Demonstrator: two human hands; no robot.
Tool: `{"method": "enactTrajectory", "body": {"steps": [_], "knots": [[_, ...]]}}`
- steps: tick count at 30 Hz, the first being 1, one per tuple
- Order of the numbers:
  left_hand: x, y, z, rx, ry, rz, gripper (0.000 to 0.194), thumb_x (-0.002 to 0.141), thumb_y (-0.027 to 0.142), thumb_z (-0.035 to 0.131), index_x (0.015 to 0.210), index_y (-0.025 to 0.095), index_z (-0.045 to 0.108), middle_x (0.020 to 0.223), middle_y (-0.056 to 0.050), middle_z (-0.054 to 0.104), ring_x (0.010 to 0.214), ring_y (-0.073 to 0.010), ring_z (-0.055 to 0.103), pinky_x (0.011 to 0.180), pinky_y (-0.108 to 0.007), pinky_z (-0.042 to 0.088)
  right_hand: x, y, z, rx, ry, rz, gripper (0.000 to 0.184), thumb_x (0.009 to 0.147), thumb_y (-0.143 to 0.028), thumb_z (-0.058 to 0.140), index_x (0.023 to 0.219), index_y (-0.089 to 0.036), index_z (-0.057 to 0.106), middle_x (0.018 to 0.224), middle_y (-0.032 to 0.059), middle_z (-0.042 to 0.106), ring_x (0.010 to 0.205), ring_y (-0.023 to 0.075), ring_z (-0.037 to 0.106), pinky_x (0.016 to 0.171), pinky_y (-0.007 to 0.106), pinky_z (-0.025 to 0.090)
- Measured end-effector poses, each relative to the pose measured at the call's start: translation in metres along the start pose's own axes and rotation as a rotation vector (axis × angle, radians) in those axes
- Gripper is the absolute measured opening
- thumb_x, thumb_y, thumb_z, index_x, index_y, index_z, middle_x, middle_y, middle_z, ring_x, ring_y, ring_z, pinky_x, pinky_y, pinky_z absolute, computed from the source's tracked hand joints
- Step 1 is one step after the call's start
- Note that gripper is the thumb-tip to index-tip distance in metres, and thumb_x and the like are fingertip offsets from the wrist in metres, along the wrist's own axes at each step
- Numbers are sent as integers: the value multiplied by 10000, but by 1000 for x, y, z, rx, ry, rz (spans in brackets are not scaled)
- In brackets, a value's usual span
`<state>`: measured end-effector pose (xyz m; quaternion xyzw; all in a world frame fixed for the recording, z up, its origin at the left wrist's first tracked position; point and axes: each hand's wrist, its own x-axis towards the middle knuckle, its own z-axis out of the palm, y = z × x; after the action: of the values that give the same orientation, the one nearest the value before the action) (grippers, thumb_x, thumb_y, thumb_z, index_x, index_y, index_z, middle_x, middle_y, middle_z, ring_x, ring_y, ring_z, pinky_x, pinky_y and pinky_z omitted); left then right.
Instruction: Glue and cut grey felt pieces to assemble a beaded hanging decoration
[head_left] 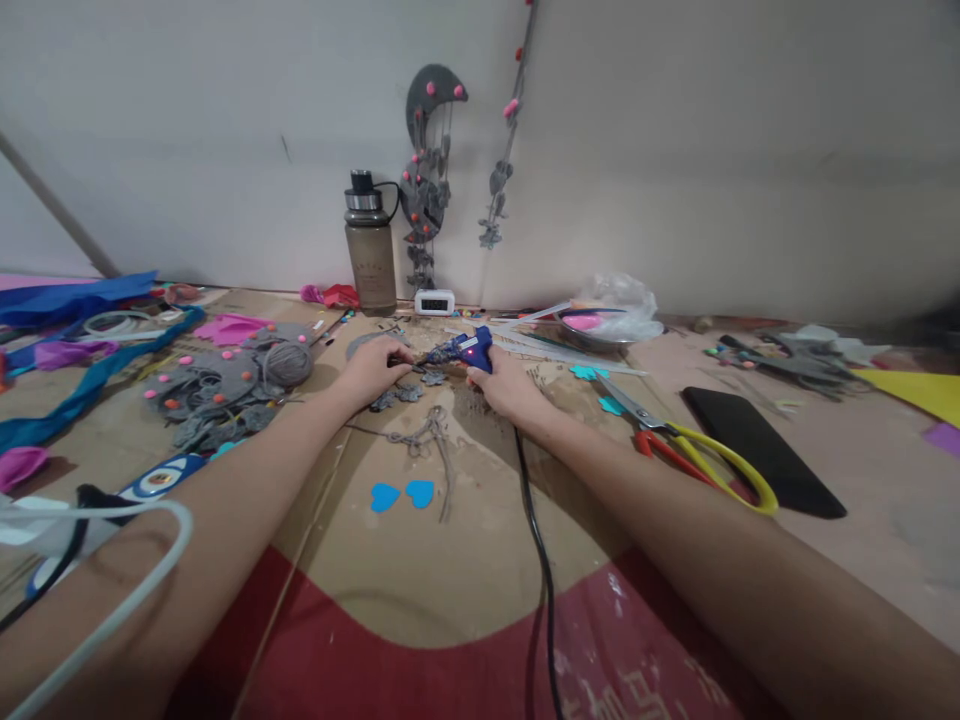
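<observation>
My right hand [511,382] is closed around a blue hot glue gun [474,348], its nozzle pointing left and a small red light showing on its body. Just left of the nozzle, my left hand [376,368] has its fingers pressed together; what they hold is too small to make out. Behind that hand lies a grey felt piece [366,342], partly hidden. Small grey felt flowers [409,392] lie between and below the hands. Closer to me are knotted grey yarn [420,435] and two blue hearts [420,493].
On the left sit a grey felt garland with a yarn ball [289,362] and blue strips. A bottle [371,250] and a small clock [435,302] stand by the wall. Scissors [705,455] and a black phone [761,450] lie right. The gun's black cord [534,520] runs toward me.
</observation>
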<state>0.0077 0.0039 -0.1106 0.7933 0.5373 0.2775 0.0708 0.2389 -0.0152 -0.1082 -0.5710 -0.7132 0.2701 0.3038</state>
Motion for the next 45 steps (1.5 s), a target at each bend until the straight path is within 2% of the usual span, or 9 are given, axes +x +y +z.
{"method": "enactTrajectory", "body": {"steps": [6,10,18,25,35,45], "knots": [[0,-1,0,4,3,6,96,739,233,596,793,191,663,892,-46,678,848,-180,601,789,-319,475,-1,3,-3,-46,10,-16,130,802,-294,489,890,-198,496,837,59,615,710,180,543,639,292,392],[-1,0,-1,21,1,-21,108,738,236,601,816,196,664,905,-44,678,852,-179,602,801,-319,474,-2,6,-1,4,35,-39,185,805,-308,481,950,-194,498,869,62,621,746,188,552,682,305,411],[0,5,-2,1,-3,-70,167,723,214,619,878,171,667,907,-59,683,819,-182,610,785,-327,486,-4,-2,1,-28,24,-36,196,809,-307,481,969,-195,504,927,80,617,839,210,562,757,323,416],[0,1,0,-16,4,-65,151,729,228,629,868,181,661,904,-50,683,812,-174,608,785,-321,491,-4,4,0,-76,19,-14,207,804,-322,486,969,-196,499,909,88,627,779,202,570,692,305,421],[0,-4,3,-6,10,-36,144,731,214,627,860,167,667,898,-62,675,824,-183,606,780,-319,476,-2,4,3,51,47,-16,183,805,-297,481,962,-204,500,877,48,641,767,189,568,685,298,407],[0,-3,2,-23,15,-21,157,735,233,626,867,158,668,880,-70,673,794,-182,603,754,-326,481,-1,7,2,-43,29,-22,209,796,-324,482,964,-200,497,878,71,626,735,195,558,649,300,400]]}}
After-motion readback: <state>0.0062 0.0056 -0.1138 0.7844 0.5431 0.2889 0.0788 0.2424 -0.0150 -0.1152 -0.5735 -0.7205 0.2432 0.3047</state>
